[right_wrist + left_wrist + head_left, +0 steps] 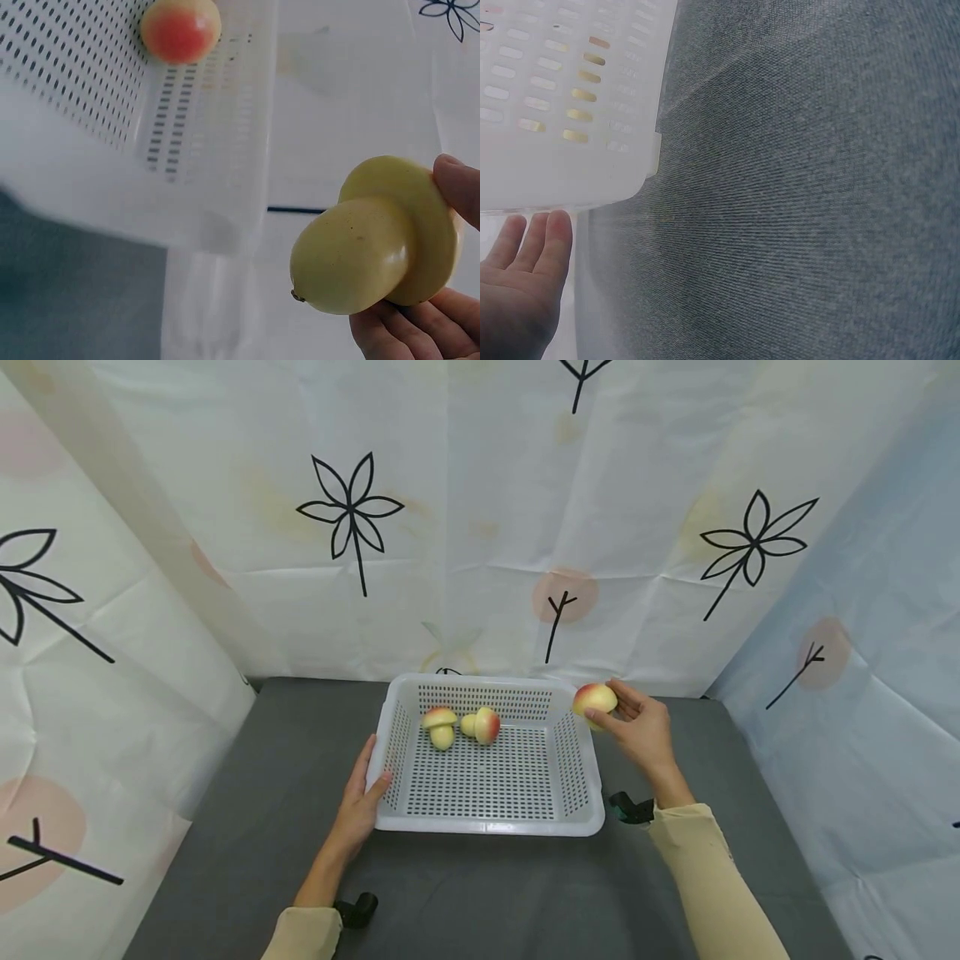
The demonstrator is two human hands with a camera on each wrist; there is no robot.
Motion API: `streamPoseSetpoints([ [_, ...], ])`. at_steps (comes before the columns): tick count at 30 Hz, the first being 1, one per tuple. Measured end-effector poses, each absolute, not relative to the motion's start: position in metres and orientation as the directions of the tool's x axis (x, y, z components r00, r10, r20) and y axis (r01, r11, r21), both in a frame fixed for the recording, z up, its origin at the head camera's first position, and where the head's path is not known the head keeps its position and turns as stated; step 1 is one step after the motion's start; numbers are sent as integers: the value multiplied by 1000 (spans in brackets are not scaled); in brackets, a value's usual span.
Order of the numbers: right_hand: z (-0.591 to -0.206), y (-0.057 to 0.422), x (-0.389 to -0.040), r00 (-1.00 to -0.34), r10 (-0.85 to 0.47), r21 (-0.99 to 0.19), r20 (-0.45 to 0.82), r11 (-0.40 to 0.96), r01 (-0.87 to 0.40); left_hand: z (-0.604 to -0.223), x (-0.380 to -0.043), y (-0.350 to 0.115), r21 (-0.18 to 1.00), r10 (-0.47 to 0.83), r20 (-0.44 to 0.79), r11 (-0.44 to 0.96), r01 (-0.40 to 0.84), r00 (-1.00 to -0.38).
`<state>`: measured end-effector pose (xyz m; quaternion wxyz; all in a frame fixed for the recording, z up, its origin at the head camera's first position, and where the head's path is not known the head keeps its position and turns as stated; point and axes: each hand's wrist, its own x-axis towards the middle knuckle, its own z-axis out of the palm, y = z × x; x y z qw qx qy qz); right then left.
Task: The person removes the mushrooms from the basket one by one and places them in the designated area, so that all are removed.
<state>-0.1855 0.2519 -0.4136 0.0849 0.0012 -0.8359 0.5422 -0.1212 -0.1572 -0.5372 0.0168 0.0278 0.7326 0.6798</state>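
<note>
A white plastic basket (487,828) with slotted walls stands on the grey table. Two toy mushrooms lie in its back left part: one mushroom (440,727) has its stem toward me, the other mushroom (482,725) lies sideways with its red cap to the right. My left hand (352,806) holds the basket's left rim, thumb over the edge and fingers (557,236) along the outside. At the basket's back right corner, my right hand (641,731) pinches a third mushroom (356,247) between thumb and fingers. This mushroom is pale yellow with a red-tinged cap.
Grey cloth (480,893) covers the table. A white curtain (465,527) with black leaf drawings hangs just behind the basket, and similar cloth walls (862,735) close off both sides. Dark wrist straps (632,808) show at the sleeves.
</note>
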Motion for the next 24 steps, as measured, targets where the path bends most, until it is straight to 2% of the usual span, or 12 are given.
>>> streamPoseSetpoints([
  [5, -422, 271, -180, -979, 152, -917, 135, 393, -66, -537, -121, -157, 997, 62, 17, 79, 22, -998],
  [16, -452, 297, -174, -965, 263, -931, -4, 350, 99, -538, -120, -157, 997, 60, 16, 74, 20, -998],
  [24, -484, 300, -180, -951, 303, -897, -58, 403, 183, -537, -121, -157, 997, 60, 10, 80, 15, -998],
])
